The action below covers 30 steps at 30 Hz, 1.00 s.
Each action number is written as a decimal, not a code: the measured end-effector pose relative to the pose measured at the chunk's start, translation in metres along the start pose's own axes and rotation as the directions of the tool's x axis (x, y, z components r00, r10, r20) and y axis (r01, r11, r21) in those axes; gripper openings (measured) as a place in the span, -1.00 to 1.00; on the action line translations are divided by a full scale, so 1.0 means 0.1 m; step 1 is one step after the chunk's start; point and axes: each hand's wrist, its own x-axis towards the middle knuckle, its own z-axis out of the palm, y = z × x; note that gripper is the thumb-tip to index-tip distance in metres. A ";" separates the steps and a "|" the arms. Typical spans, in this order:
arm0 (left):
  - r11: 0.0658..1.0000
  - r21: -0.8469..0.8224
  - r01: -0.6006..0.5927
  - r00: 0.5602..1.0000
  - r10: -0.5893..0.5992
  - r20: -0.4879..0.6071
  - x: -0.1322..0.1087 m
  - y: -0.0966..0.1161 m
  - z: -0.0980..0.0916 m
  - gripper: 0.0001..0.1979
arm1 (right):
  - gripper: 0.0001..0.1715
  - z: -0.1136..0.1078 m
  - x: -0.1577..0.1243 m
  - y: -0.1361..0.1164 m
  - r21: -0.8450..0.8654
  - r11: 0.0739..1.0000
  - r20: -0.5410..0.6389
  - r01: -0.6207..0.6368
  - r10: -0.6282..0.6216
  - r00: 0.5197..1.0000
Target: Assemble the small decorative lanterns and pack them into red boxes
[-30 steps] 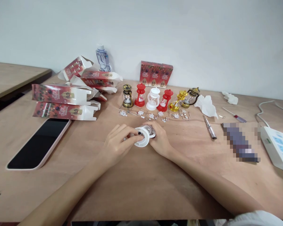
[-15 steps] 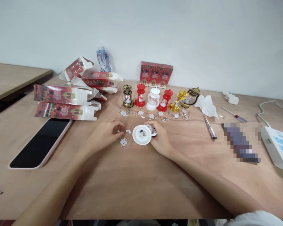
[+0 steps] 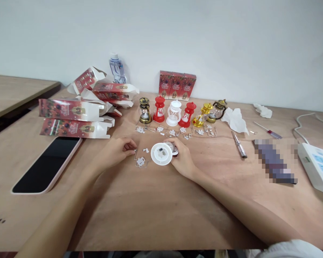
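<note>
My right hand (image 3: pixel 182 157) is wrapped around a small white lantern (image 3: pixel 161 154), tipped so its round base faces me. The base has an opening with small parts inside. Left of it, my left hand (image 3: pixel 121 152) rests low over the table with curled fingers, the tips together at a tiny part whose kind is too small to tell. Right beside those fingertips lie a bent metal wire handle, a white battery cover (image 3: pixel 141 161) and a few other tiny pieces (image 3: pixel 145 150). A white lantern (image 3: pixel 173 114) and a red lantern (image 3: pixel 159 109) stand upright further back.
More lanterns, including a gold one (image 3: pixel 201 116), stand in a row with loose wires and covers before them. Opened red boxes (image 3: pixel 70 109) and a phone (image 3: pixel 47 166) lie left. On the right are screwdrivers (image 3: pixel 239 146), crumpled paper (image 3: pixel 234 121) and a power strip (image 3: pixel 317 166).
My left hand has drawn slightly left, and its spread fingers have closed together at the tiny part. The right hand still holds the white lantern in nearly the same place.
</note>
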 end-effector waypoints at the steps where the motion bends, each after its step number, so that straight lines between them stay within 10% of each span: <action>1: 1.000 0.016 -0.014 1.000 0.014 -0.003 0.00 0.00 0.01 -0.81 | -0.60 0.00 0.00 0.00 0.003 1.000 0.002 -0.004 0.004 1.000; 30: 0.987 0.153 0.056 0.998 -0.052 -0.030 -0.06 0.10 -0.09 -0.92 | -0.59 -0.01 0.00 -0.02 -0.002 1.000 0.004 -0.028 0.028 1.000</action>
